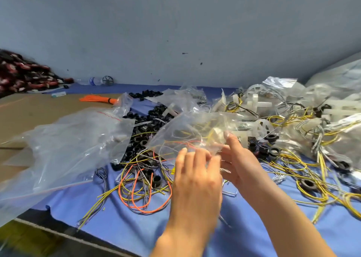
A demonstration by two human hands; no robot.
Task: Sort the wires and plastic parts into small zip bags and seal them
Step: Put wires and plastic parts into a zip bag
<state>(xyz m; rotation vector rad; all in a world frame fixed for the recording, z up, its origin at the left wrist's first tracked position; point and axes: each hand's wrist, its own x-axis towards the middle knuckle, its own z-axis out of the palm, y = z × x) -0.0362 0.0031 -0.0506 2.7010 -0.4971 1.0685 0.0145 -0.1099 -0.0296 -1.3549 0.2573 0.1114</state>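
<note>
The left hand [195, 176] and right hand [238, 159] each pinched the near edge of a filled bag [187, 131], held above loose wires [140, 184] on the surface [117, 223]. Sealing seemed in hand; the next move called for pressing the zip shut along its whole length.

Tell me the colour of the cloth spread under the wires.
The cloth is blue. The head view shows it best along the near edge.
</note>
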